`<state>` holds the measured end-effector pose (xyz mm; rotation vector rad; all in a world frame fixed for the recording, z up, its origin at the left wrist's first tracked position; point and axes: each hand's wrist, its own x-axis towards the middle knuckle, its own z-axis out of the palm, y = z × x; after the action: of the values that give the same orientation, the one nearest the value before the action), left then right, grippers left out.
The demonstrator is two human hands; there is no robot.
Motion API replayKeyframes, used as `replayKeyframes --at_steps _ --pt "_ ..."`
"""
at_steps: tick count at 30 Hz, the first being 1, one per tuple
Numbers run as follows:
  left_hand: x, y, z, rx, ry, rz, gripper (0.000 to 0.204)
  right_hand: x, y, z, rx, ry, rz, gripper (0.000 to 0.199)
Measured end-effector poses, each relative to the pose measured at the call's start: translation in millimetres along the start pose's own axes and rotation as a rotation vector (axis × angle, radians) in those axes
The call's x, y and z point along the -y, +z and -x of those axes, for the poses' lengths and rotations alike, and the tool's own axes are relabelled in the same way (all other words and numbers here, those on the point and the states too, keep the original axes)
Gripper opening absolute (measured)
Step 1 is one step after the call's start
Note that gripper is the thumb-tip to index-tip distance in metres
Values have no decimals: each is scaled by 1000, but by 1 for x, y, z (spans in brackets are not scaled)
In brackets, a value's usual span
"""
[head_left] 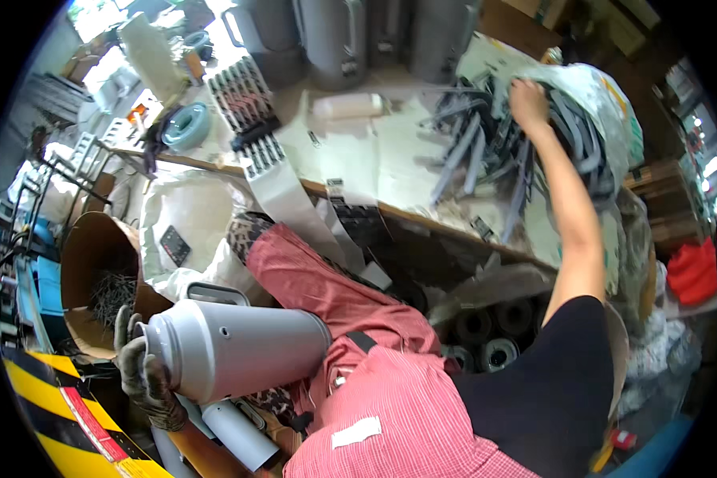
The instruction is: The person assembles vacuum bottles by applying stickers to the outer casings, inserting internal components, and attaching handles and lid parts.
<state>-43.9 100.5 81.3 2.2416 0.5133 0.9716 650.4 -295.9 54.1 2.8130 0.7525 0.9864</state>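
Observation:
Across my lap lies a grey metal jug body (239, 350), tilted on its side with a loop handle (215, 295) on its upper side. My left hand (145, 378), in a dark work glove, is wrapped round the jug's open end at the left. At the far right of the table, my bare right hand (527, 103) reaches into a heap of grey curved plastic handles (474, 147). Its fingers are curled, and whatever they grip is hidden. More of the handles spill from a white plastic bag (585, 84) beside that hand.
Several grey jugs (331, 44) stand along the table's back. A strip of labels (275, 179) hangs over its front edge, near a clear tube coil (187, 127). A cardboard box (95, 263) of small metal parts stands left. Grey cylinders (239, 434) lie below the jug.

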Motion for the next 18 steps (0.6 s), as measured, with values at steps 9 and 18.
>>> replayKeyframes --at_steps 9,18 --pt "-19 15 3 -60 -237 280 92 -28 51 -38 437 13 266 53" --pt "-12 3 43 -515 -174 294 100 -91 71 -61 -55 660 -1332 55"
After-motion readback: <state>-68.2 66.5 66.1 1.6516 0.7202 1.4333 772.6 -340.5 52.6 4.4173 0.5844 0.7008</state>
